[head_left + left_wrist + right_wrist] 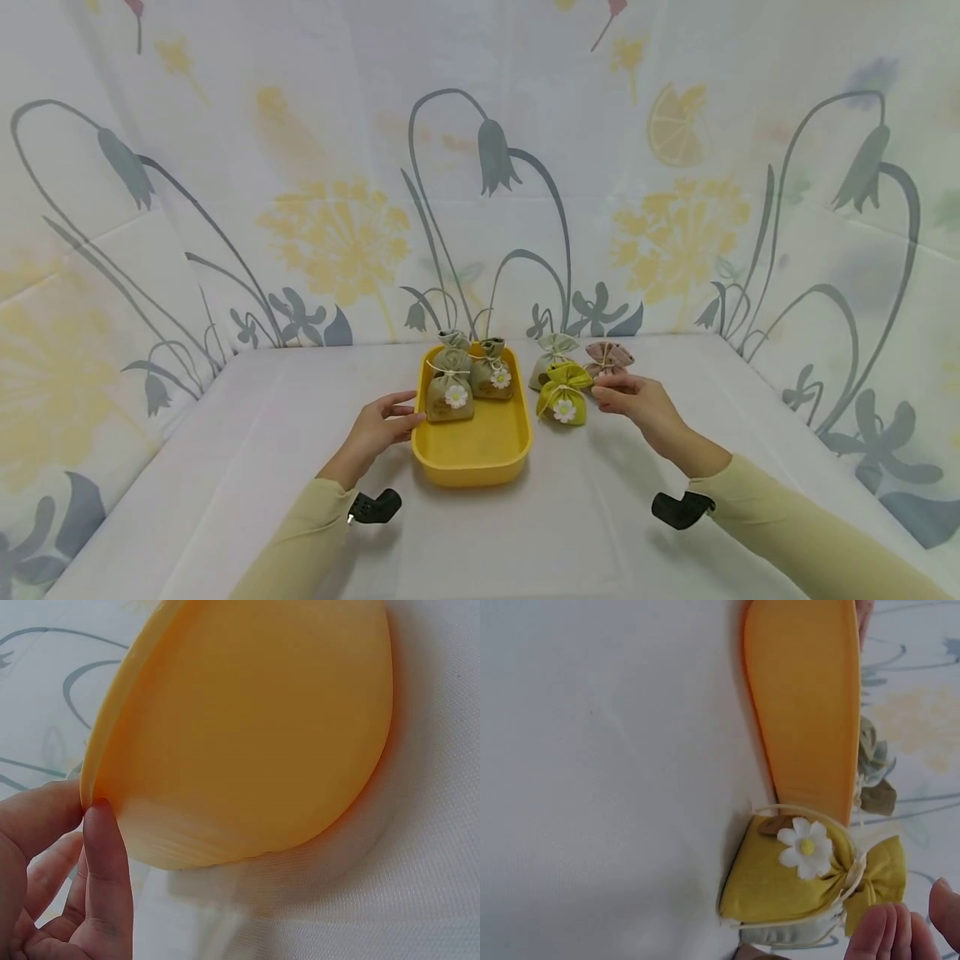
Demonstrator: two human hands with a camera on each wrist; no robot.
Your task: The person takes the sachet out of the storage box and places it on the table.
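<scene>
My left grip (384, 421) rests at the tray's (471, 467) 9 o'clock edge, fingers straight and loosely spread; in the left wrist view a fingertip (101, 825) touches the tray's rim (112, 742) and the thumb lies against it from outside. Nothing is clasped. My right grip (633, 398) hovers at 3 o'clock of the yellow-green sachet (563, 393), fingers lightly bent with their tips close together just beside the sachet's gathered top; in the right wrist view the fingertips (889, 934) sit next to the top (881, 874), and I cannot tell whether they touch it.

The yellow-green sachet stands on the tabletop (585, 517) just outside the tray, at its 2 o'clock, with a white daisy (564, 409) on its front. At the sachet's 11 o'clock a pale green sachet (550, 357) leans against it, and at its 1 o'clock a pink sachet (608, 358) lies close to my right fingers.

Inside the tray, at its 12 o'clock end, two sachets stand side by side and touching: a grey-green one (450, 385) and a brown one (492, 371), each with a daisy. The tray sits near the tabletop's middle. A flower-printed cloth (337, 233) hangs behind, from 9 round to 3 o'clock.
</scene>
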